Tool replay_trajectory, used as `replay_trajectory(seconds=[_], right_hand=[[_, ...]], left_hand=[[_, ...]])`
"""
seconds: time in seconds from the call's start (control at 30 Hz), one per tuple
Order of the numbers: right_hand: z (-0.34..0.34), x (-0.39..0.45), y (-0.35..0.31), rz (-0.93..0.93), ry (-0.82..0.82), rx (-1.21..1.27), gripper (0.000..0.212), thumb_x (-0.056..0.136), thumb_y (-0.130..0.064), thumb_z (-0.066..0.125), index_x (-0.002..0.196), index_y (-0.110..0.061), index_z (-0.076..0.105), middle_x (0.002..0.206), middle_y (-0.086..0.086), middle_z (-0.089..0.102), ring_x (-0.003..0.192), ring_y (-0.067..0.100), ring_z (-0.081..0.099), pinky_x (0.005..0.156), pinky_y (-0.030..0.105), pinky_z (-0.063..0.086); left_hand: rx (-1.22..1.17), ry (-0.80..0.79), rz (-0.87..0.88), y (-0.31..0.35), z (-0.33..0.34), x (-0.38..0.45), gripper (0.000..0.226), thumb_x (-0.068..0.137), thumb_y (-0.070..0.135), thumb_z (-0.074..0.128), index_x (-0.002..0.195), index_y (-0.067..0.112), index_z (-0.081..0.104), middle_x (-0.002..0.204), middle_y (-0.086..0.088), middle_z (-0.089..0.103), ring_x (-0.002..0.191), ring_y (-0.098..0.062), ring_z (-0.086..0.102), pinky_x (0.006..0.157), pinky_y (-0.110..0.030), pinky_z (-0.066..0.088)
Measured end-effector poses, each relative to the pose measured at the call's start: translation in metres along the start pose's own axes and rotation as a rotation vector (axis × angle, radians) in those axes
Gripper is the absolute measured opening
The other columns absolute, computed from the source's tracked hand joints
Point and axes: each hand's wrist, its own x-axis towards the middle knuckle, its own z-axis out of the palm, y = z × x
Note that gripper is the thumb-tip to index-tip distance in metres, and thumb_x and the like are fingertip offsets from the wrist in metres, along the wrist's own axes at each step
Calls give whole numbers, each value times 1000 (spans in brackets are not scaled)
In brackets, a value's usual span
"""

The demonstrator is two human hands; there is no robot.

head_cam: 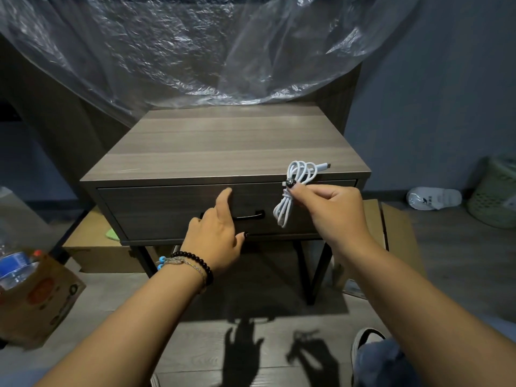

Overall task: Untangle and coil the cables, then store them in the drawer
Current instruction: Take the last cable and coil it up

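Note:
A coiled white cable [300, 174] tied at its middle hangs in front of the drawer's right end, pinched by my right hand [326, 203] between thumb and fingers. Its plug points right above the bedside table's top edge, and a loop dangles down below my fingers. The drawer [156, 210] of the grey-brown bedside table [223, 141] is closed. My left hand [217, 236] is at the drawer front over the left part of the black handle [251, 216], index finger stretched up to the drawer's top edge; the other fingers are hidden behind the hand.
Clear plastic sheeting [195, 51] hangs behind the table. A cardboard box [36, 297] with a water bottle [14, 266] stands at the left. Flat cardboard [396, 227] lies under and right of the table, a white slipper [434, 198] and a basket [494, 194] beyond.

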Motion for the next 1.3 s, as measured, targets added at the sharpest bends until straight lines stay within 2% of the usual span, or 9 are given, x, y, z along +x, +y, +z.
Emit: replay_trajectory(seconds=[0.17,0.3,0.43,0.57,0.67,0.73,0.87,1.1,1.3], right_hand=[[-2,-7,5,-172,-75,-181,6,82,-19,73,84,-24,76,71,-11,72,72,1,68,62,12,50],[-2,-12,5,-236,-93,-241,5,82,-19,73,85,-20,78,74,-10,73,73,0,68,67,17,53],[1,-17,4,-268,-88,-270,5,82,-20,73,84,-19,79,73,-9,73,72,2,67,69,25,55],[0,-23,1,-281,-132,-256,7,84,-20,71,84,-17,78,74,-8,73,73,2,68,68,20,54],[-3,-27,-4,-291,-135,-247,9,84,-22,70,85,-18,78,74,-8,72,73,3,67,67,17,52],[-4,-30,-8,-292,-142,-238,12,84,-24,70,88,-17,78,76,-8,72,74,3,67,68,18,53],[-3,-41,-14,-310,-134,-200,14,84,-25,69,88,-16,78,76,-6,73,73,5,68,67,19,54],[5,-51,-32,-263,-130,-132,7,85,-21,69,89,-22,75,78,-11,73,75,0,69,63,11,52],[29,-40,-54,-166,-207,-176,7,83,-21,73,81,-18,78,73,-3,75,73,6,71,72,26,59]], left_hand=[[10,55,38,4,-6,-2,111,88,36,57,136,17,-42,111,-10,61,96,-29,60,93,-40,40],[-87,71,0,6,-11,-2,110,89,29,56,136,13,-42,93,-5,65,67,-16,52,79,-35,43],[-204,16,-83,7,-14,0,108,89,24,56,138,15,-39,80,-2,63,67,-19,60,77,-39,51],[-140,17,-118,9,-22,-12,96,92,31,53,147,10,-23,82,-2,64,71,-19,61,67,-38,54],[-74,-16,-141,10,-38,-26,74,93,39,51,149,11,12,106,-7,64,95,-25,62,79,-39,53],[3,-12,-123,9,-53,-38,53,91,48,50,134,18,41,112,-5,63,100,-25,61,80,-37,52],[187,58,-36,6,-76,-61,44,88,60,47,108,25,64,101,4,67,94,-16,62,77,-32,53],[22,-47,15,-12,-97,-77,40,81,62,59,103,30,68,114,9,53,104,-11,51,89,-34,50],[-215,-203,66,-27,-112,-83,39,79,47,71,113,33,59,85,14,65,78,1,60,72,-21,52]])
